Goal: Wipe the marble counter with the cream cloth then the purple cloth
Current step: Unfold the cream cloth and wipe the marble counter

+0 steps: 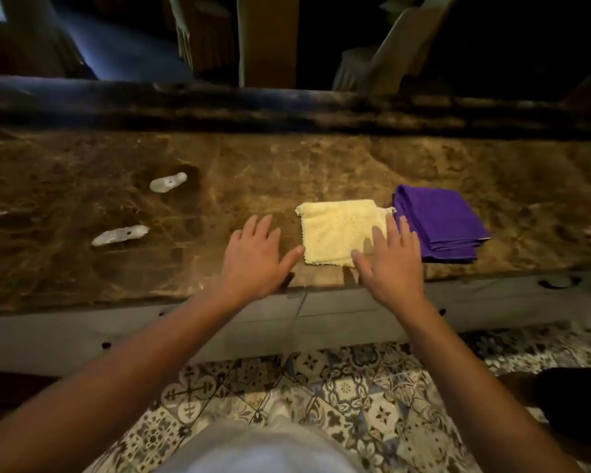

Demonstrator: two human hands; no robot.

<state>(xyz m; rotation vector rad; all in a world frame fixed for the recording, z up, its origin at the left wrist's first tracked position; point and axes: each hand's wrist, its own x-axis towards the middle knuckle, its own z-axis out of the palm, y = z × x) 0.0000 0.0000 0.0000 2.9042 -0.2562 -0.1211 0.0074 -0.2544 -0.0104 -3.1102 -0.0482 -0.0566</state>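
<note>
Both hands flat, fingers spread: right hand (391,264) on cream cloth (338,232); left hand (253,259) beside.

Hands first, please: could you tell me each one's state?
Left hand: open, flat on brown marble counter.
Right hand: open, on folded cream cloth.

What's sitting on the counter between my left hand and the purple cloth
The cream cloth lies between your left hand and the purple cloth, folded flat on the marble, with your right hand over its right part, in the head view.
</note>
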